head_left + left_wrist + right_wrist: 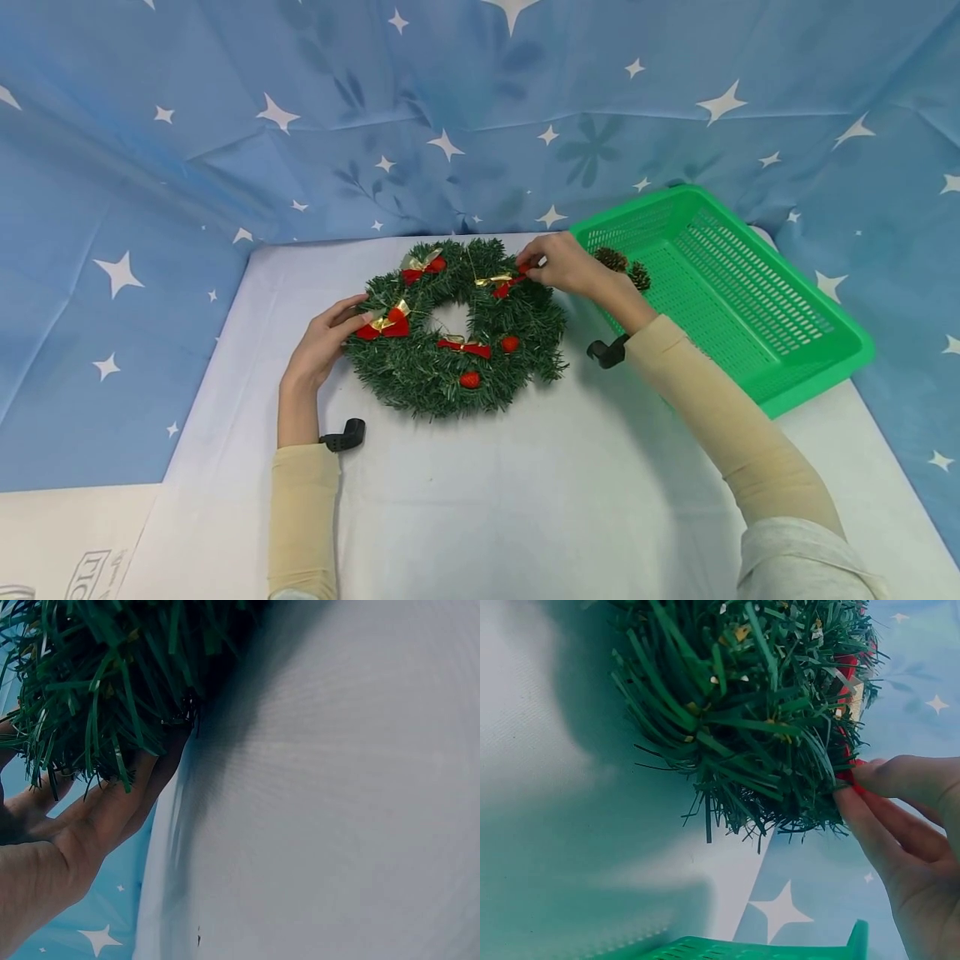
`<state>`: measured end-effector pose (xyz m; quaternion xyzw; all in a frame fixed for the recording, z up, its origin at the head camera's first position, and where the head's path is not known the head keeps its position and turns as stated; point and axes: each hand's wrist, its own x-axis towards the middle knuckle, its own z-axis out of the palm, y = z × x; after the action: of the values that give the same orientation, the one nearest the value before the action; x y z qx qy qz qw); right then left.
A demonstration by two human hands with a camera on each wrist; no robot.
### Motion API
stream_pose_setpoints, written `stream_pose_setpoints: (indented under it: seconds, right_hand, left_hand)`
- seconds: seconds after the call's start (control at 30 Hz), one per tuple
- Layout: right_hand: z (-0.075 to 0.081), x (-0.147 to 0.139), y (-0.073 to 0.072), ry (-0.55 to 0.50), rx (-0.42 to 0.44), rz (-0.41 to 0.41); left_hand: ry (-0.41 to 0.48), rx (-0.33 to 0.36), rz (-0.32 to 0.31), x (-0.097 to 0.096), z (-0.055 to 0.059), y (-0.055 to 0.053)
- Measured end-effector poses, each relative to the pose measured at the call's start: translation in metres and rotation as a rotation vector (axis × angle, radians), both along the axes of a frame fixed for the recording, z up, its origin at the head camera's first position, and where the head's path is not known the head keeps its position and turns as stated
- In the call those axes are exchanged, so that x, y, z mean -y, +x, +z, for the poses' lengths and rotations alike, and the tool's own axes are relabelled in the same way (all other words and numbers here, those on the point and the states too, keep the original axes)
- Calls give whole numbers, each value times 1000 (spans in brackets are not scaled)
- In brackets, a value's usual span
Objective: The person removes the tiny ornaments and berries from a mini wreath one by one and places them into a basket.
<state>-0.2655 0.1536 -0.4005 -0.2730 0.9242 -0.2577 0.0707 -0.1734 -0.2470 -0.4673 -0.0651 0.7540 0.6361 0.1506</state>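
Note:
A green wreath (420,379) of tinsel-like needles lies on the white-covered table, trimmed with several red and gold bows and red strawberry-like berries (469,380). At its left side my left hand (318,342) grips the rim, thumb on top beside a bow (384,325). In the left wrist view, the fingers of that hand reach under the needles (112,690). My right hand (562,262) is at the upper right of the wreath, pinching the red end of a bow (510,285) between thumb and fingertips. The right wrist view shows red fabric (853,776) at those fingertips.
A green plastic basket (806,387) stands on the right, tilted in view, with pinecones (639,276) at its left end beside my right forearm. A blue star-patterned cloth (480,100) hangs behind the table. Cardboard (67,533) shows at the lower left.

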Motion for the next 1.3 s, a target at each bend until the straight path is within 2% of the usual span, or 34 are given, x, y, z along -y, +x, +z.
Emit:
stream_pose_setpoints:
  seconds: [0.33, 0.73, 1.0, 1.3]
  right_hand:
    - [6, -4, 2, -43, 9, -9]
    - [19, -13, 7, -33, 30, -44]
    - [30, -31, 6, -53, -27, -69]
    - [38, -58, 8, -64, -40, -119]
  left_hand:
    - [-4, 2, -1, -1, 1, -1]
    - [-1, 5, -3, 0, -3, -1]
    - [3, 2, -3, -1, -2, -3]
    - [1, 12, -1, -1, -1, -1]
